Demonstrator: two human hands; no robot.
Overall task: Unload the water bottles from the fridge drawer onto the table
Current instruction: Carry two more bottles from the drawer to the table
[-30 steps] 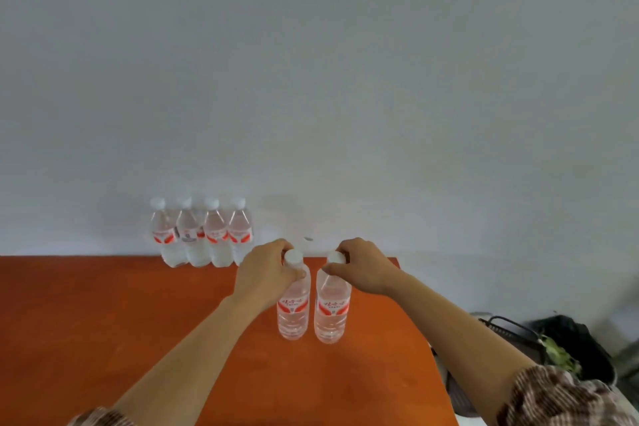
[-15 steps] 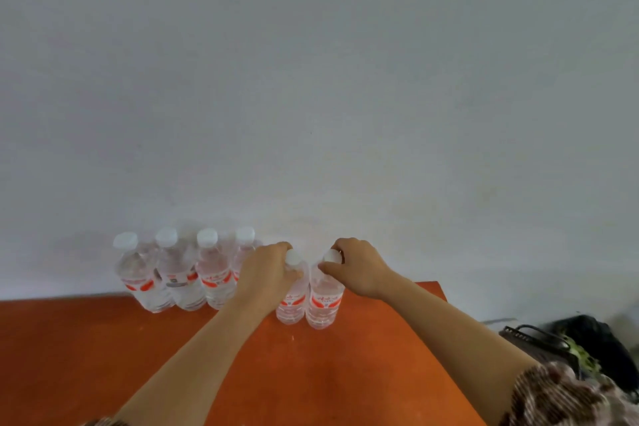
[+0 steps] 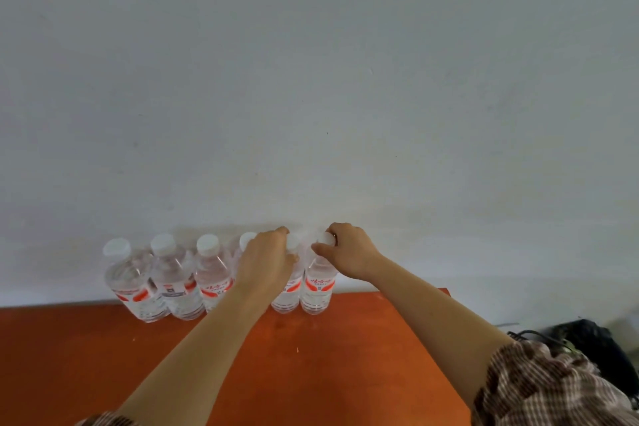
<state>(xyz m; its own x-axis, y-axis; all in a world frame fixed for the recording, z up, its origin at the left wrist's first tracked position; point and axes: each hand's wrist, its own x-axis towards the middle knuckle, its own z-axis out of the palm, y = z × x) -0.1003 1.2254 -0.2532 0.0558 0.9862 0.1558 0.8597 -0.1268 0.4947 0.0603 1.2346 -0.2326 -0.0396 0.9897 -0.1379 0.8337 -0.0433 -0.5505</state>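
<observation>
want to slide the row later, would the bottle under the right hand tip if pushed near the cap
Probably: the rightmost bottle is tall and narrow, so a high push could topple it. It looks full, so likely heavy for its size, steadier pushed low.

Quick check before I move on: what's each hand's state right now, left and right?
Left hand: closed, gripping the top of the fifth bottle in the row.
Right hand: closed, gripping the cap of the rightmost bottle.
</observation>
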